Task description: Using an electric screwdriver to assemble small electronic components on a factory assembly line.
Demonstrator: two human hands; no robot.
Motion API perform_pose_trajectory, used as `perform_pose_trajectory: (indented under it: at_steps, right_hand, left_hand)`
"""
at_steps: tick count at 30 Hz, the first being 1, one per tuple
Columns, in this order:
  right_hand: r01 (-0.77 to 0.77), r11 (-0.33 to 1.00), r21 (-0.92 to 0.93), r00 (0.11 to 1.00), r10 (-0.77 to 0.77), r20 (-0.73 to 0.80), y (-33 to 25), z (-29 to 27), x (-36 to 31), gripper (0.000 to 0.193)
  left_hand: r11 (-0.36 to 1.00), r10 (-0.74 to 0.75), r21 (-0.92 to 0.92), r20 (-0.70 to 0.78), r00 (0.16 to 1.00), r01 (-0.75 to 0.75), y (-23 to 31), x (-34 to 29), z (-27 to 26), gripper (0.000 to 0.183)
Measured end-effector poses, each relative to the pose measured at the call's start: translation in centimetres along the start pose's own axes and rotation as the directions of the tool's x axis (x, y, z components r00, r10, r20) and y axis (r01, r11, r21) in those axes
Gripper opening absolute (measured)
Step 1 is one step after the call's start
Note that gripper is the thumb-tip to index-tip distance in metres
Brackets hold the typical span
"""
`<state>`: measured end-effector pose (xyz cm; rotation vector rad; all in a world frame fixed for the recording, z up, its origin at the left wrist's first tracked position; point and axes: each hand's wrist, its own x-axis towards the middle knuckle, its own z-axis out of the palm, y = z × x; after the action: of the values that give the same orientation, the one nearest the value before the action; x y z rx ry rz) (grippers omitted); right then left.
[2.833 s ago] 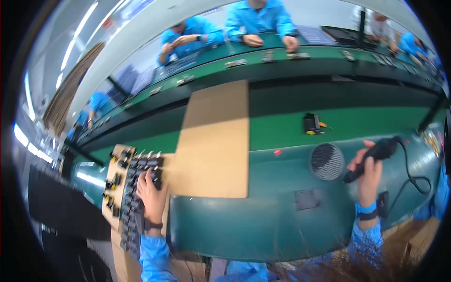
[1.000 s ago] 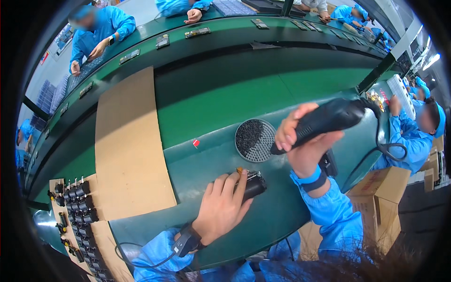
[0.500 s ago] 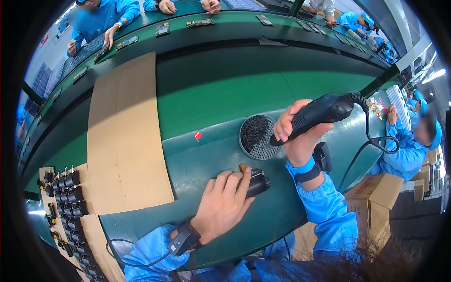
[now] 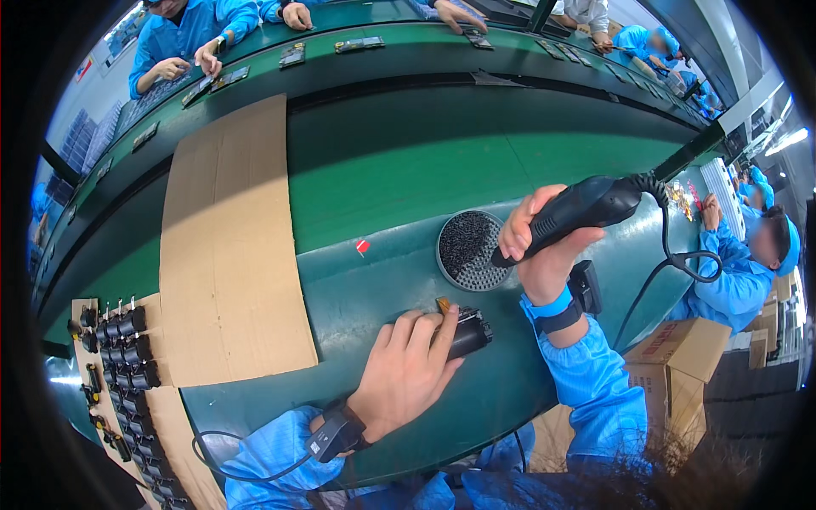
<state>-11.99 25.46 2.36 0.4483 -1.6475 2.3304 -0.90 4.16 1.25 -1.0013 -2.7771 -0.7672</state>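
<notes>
1. On the green workbench (image 4: pixel 382 280), the left hand (image 4: pixel 408 374) presses down over a small black cylindrical part (image 4: pixel 466 333), fingers wrapped on it.
2. Right hand (image 4: pixel 540 251) grips a black corded electric screwdriver (image 4: pixel 578 212), tip over the round black dish of screws (image 4: pixel 469 250).
3. Flat brown cardboard sheet (image 4: pixel 229 246) lies just left.

Left hand (image 4: pixel 406 367) pins black cylinder (image 4: pixel 466 333); right hand (image 4: pixel 544 248) grips electric screwdriver (image 4: pixel 571 212), tip seemingly over screw dish (image 4: pixel 469 250).

Matt brown cardboard sheet (image 4: pixel 234 246) lies on the glossy green bench (image 4: pixel 382 280) (smooth, reflective), beside a black plastic screwdriver (image 4: pixel 578 208).
</notes>
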Motion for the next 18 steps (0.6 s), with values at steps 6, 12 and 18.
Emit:
perform_pose_trajectory:
  at_steps: [6,12,18]
  right_hand:
    - [-0.033,0.998,0.046,0.999,0.033,0.001,0.0,0.1,-0.1,0.093]
    - [0.105,0.974,0.199,0.994,-0.096,-0.055,-3.8,1.6,-1.1,0.095]
    - [0.048,0.95,0.309,0.975,-0.111,0.191,-3.4,3.6,-4.5,0.086]
  left_hand:
    - [0.999,-0.022,-0.028,0.001,1.0,0.022,0.0,0.0,-0.3,0.068]
    - [0.99,-0.027,-0.142,-0.08,0.996,0.016,-0.6,-0.1,0.0,0.068]
    - [0.981,-0.043,-0.191,-0.076,0.996,0.028,-0.9,-0.2,0.1,0.068]
